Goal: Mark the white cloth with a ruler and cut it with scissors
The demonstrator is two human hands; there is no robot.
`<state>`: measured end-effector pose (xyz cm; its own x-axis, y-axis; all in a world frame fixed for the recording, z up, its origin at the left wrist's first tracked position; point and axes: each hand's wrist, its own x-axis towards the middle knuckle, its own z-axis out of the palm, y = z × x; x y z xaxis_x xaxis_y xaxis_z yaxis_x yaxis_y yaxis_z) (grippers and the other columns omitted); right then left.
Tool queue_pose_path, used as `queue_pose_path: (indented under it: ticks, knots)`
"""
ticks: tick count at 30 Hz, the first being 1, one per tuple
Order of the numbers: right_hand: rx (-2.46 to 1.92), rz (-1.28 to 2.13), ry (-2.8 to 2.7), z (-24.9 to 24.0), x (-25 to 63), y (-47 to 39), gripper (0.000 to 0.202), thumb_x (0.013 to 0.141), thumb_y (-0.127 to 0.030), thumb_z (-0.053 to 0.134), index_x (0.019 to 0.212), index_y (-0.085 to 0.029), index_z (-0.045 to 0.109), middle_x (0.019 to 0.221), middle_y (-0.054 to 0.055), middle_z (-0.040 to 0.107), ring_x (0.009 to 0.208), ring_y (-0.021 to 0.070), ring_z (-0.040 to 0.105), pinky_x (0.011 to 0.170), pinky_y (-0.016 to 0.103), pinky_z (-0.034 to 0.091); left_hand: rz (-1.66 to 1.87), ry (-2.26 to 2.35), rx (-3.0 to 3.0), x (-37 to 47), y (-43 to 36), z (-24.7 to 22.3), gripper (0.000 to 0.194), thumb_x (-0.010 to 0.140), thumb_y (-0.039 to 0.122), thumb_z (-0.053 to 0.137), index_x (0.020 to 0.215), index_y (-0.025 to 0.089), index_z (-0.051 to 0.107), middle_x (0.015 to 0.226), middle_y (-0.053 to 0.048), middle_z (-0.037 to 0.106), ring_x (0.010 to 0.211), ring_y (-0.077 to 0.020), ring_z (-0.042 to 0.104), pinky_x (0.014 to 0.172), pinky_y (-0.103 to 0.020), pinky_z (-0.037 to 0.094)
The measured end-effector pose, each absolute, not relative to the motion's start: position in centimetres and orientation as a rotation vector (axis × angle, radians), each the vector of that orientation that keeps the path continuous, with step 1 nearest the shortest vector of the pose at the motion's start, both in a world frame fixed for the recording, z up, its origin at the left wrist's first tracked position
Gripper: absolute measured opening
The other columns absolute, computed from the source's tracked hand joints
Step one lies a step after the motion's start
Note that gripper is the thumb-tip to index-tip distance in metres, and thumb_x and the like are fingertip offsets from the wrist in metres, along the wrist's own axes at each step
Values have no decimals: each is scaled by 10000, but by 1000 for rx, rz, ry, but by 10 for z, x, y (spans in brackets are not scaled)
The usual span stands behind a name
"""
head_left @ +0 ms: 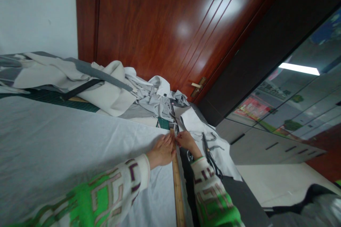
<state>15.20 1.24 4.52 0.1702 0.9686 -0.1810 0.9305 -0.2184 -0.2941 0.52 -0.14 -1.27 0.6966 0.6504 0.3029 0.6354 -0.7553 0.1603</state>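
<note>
Along the wooden ruler [177,188], which runs away from the person near the right edge of a broad pale cloth [80,142], both hands work close together at its far part. The left hand [162,150] lies palm down across the ruler and the cloth just left of it, its fingers stretched out and close together, clamped on nothing. The right hand [187,142] is just right of the ruler, fingers bent and bunched toward its edge; whether they pinch something small, I cannot tell.

The cloth spreads flat to the left of the ruler, with soft, shallow creases. It looks light and limp, so it would probably shift or ruck up under a sideways push; a flat palm suits it better than a pinch in the middle, and lifting is likely best done by two corners. The ruler seems stiff, slim and light, perhaps apt to slide on the fabric; spread fingers pressing on its face should steady it, while its long edges offer the grip.

To the right of the ruler, dark-handled scissors [209,153] lie on white fabric [225,158]. Beyond the ruler's far end and to its left, crumpled offcuts [117,101] partly cover a green cutting mat [50,100].
</note>
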Motion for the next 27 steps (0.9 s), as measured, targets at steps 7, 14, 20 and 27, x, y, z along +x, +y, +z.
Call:
queue_pose_path:
  ticks: [7, 14, 20, 27]
  knots:
    - [-2326, 439, -1953, 58, 143, -12, 230, 961, -362, 593, 924, -150, 674, 919, 21, 712, 814, 151, 682, 774, 347, 571, 521, 1069, 2839, 4, -3, -10, 545, 986, 311, 326, 1407, -6, 465, 1480, -228, 452, 1435, -317, 343, 1172, -482, 253]
    - [-2334, 484, -2013, 60, 141, -30, 193, 951, -326, 614, 930, -142, 668, 906, 17, 704, 774, 139, 675, 719, 320, 575, 492, 1067, 2803, 6, 0, -9, 538, 968, 304, 368, 1406, 10, 468, 1493, -235, 427, 1440, -321, 330, 1159, -497, 270]
    - [-2323, 485, -2039, 58, 142, -39, 190, 951, -316, 614, 897, -142, 666, 871, 8, 698, 749, 133, 668, 703, 309, 570, 493, 1042, 2783, 4, -1, -5, 536, 974, 307, 370, 1417, 16, 448, 1525, -231, 386, 1447, -307, 319, 1171, -467, 259]
    - [-2305, 436, -2041, 56, 144, -37, 195, 951, -328, 613, 918, -144, 670, 918, 19, 708, 795, 145, 678, 748, 334, 570, 476, 966, 2778, 1, -6, 2, 552, 959, 400, 432, 1377, 45, 494, 1488, -263, 426, 1404, -351, 387, 1125, -507, 327]
